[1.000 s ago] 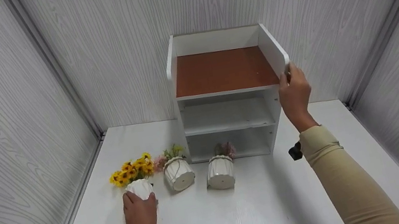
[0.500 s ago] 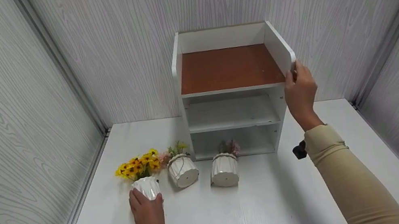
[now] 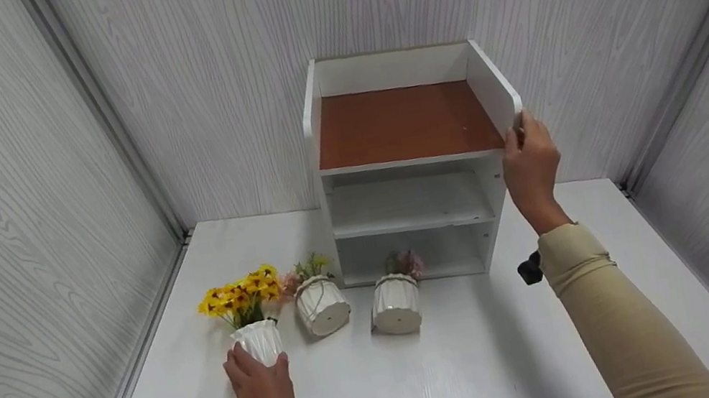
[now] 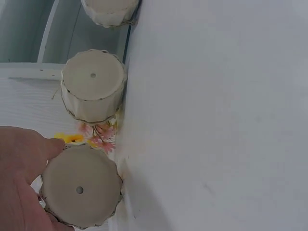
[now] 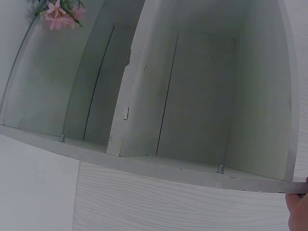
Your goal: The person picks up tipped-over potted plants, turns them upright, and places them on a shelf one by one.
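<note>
Left hand [image 3: 265,393] grips a white fluted flowerpot [image 3: 259,338] at the left front of the white tabletop [image 3: 459,377], thumb on one side, fingers on the other. Fingers cover much of its lower part in the head view; left wrist view shows its base and drain hole, with the yellow flowers [image 3: 240,296] mostly hidden behind. Can't tell if the pot touches the table.

Right hand [image 3: 531,160] holds the front edge of the cabinet's right side panel [image 3: 492,83] (right wrist view catches just a sliver of it at the frame edge). Far fingers hidden by the panel; forearm cut off at the bottom.

Two more fluted pots lie tipped, bases facing the person: middle pot [image 3: 322,307], greenery and pink blooms partly hidden behind it, and right pot [image 3: 396,305], its pinkish flowers hard to make out before the bottom compartment. Left wrist view crops that pot at the top. White cabinet [image 3: 414,226] has a red-brown top board [image 3: 406,120].
</note>
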`<state>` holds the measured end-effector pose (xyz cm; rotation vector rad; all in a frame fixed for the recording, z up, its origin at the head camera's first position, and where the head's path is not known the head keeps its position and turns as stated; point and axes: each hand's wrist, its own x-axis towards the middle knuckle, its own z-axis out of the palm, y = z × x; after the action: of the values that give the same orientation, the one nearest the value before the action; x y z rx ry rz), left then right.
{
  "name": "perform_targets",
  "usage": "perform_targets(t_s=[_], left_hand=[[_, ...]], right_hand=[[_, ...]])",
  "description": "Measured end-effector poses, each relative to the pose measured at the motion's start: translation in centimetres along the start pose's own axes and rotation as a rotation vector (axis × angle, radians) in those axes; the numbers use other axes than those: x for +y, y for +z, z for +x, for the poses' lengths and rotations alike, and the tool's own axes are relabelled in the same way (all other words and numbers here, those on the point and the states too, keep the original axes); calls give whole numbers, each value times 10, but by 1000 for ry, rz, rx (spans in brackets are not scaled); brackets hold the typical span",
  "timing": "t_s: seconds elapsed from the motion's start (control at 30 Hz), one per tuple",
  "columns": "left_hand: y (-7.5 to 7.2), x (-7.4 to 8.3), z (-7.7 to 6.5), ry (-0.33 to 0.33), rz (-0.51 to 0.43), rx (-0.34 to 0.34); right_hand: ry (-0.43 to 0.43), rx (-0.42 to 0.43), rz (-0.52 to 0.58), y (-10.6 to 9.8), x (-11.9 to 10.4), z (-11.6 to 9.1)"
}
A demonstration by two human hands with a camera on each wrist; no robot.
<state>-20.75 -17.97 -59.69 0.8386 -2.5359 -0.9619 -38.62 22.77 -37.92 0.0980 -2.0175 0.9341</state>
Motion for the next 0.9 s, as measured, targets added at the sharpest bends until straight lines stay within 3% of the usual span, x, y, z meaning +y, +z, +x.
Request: perform_targets(t_s=[0.17,0.6,0.9], left_hand=[[-4,-1,-4,-35,4,-1],[-17,-11,-3,-142,-55,-174],[-24,-16,-5,-134,-145,-243]], right_hand=[[-11,-3,-5,1,1,1],[-25,-10,-27,2,-2,1],[-23,5,-19,1,0,1]])
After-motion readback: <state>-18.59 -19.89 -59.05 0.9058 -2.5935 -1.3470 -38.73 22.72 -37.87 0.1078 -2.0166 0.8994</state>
